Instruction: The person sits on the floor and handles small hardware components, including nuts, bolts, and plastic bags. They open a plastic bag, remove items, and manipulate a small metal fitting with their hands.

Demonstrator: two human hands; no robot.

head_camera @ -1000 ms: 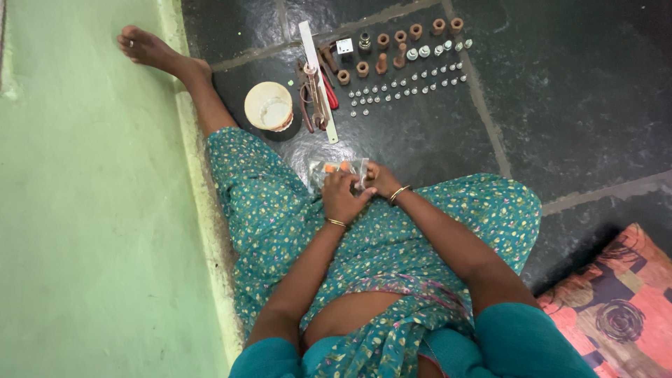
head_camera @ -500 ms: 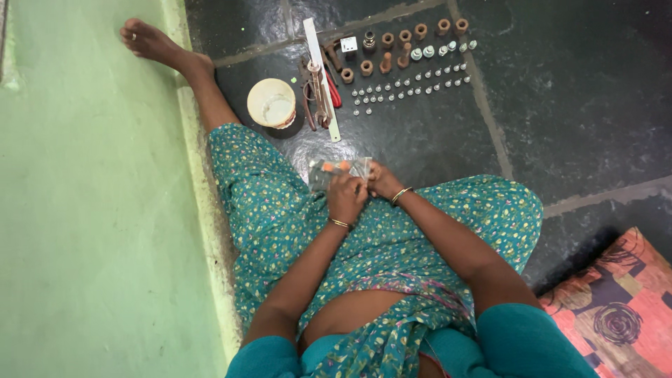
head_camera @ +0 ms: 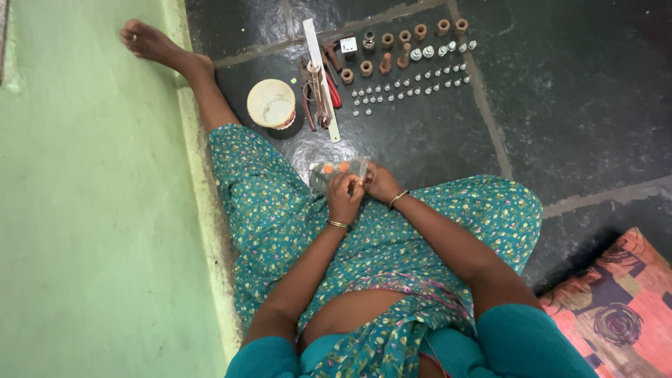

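Pinching the clear packet at its near edge with both hands: left hand closed on it, right hand closed on its right corner. Packet lies just ahead of my fingertips, long axis left to right, resting by my knee on the dark floor. Contents orange, probably small parts. Open floor beyond, before the cup and rows of fittings.
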